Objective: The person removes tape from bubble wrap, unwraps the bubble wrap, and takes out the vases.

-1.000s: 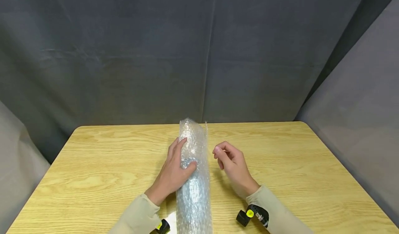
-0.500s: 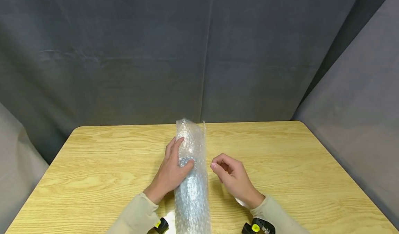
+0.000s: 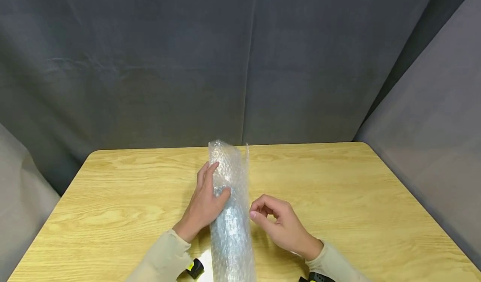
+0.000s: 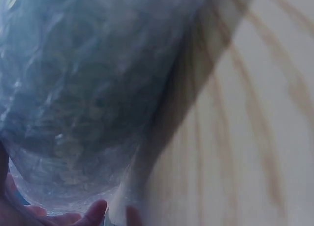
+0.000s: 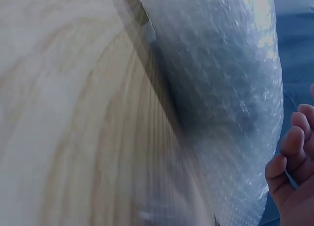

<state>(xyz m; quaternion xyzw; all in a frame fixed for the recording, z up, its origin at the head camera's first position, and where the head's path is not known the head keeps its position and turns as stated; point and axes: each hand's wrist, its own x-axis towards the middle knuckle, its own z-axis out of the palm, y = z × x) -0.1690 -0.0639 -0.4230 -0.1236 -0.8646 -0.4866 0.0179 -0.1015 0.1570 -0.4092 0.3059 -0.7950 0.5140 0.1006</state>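
A long cylinder (image 3: 231, 240) in clear bubble wrap lies lengthwise on the table. Its pale blue content stops short, and loose bubble wrap (image 3: 227, 154) extends past it at the far end. My left hand (image 3: 203, 202) holds the cylinder from the left, thumb on top and fingers along its side; some fingertips (image 4: 95, 211) show at the bottom of the left wrist view. Just right of the wrap's edge, my right hand (image 3: 279, 223) has loosely curled fingers, thumb and index tips near each other. Nothing shows in it. The right wrist view has curled fingers (image 5: 292, 142) beside the wrapped cylinder.
The wood-grain table (image 3: 338, 190) extends to both sides. A dark grey curtain (image 3: 169, 86) stands behind its far edge, with lighter cloth (image 3: 436, 119) at the right. A black wrist camera (image 3: 195, 268) sits under the left sleeve. Bright glare shows near the front.
My right hand has moved toward the body along the wrap's right edge, its thumb and index tips now nearer the wrap. My left hand keeps its place on the cylinder; the view shifts slightly.
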